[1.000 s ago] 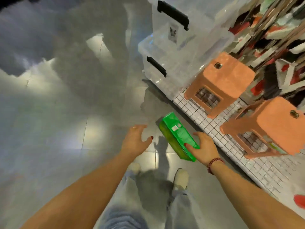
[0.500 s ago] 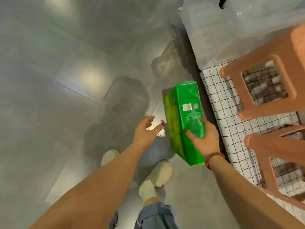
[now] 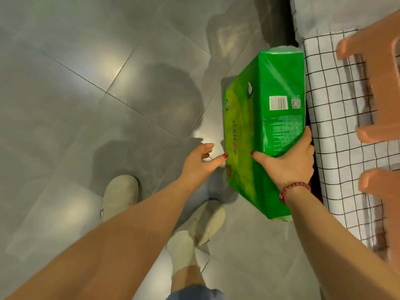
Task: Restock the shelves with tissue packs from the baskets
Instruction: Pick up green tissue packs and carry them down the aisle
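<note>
One green plastic-wrapped tissue pack [image 3: 279,126] is held over the grey tiled floor [image 3: 86,105], just beside the edge of the white, black-gridded shelf [image 3: 337,148]. We note its long axis runs away from the person, parallel to that edge, barcode face up. The right hand [image 3: 290,163] clamps its near half. The left hand [image 3: 199,161] is spread, thumb at the pack's side; we cannot confirm contact. The contents of the translucent box [image 3: 320,14] at the shelf's far end are indiscernible. A second ago the left hand stood clear of the pack.

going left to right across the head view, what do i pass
leftmost beige shoe → left hand → green plastic-wrapped tissue pack → white black-gridded shelf surface → orange plastic stool
</note>
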### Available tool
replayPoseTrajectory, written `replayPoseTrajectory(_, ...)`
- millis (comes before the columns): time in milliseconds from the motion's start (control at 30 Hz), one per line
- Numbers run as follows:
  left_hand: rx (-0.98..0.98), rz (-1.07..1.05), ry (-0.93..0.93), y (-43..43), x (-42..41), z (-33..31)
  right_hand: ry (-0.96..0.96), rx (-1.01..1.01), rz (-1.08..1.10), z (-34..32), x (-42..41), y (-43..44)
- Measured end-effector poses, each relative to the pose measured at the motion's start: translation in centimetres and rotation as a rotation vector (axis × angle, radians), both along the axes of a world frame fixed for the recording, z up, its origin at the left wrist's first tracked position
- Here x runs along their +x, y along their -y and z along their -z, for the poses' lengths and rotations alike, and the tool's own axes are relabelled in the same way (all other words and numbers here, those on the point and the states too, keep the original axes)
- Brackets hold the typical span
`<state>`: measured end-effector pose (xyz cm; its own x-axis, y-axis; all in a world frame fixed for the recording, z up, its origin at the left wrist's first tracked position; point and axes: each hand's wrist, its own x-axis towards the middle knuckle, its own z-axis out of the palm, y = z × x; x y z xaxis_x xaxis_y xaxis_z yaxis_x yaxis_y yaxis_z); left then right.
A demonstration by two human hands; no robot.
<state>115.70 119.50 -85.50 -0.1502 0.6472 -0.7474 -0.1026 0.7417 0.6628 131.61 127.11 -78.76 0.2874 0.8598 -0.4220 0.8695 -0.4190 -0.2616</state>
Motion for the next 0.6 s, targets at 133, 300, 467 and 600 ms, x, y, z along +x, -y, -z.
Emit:
replayPoseTrajectory(133, -0.022, -0.011, -0.01, 0.0, -0.9, -0.7, -0.077, 0.055, 0.064, -0.3, 0.4, -0.2)
replayPoseTrajectory(300, -0.077, -0.014, -0.011, -0.1, -4.1, -3.3, -0.244, 0.07, 0.265, -3.2, 1.1, -0.4)
replayPoseTrajectory(467, -0.07, -0.058, -0.046, -0.7, -6.5, -8.9, -0.576, 0.068, 0.524, -8.9, 0.8, 0.9)
replayPoseTrajectory(600, -0.078, 0.022, -0.065, -1.6, -9.7, -13.8, -0.843, 0.027, 0.634, -14.2, 0.3, 1.5)
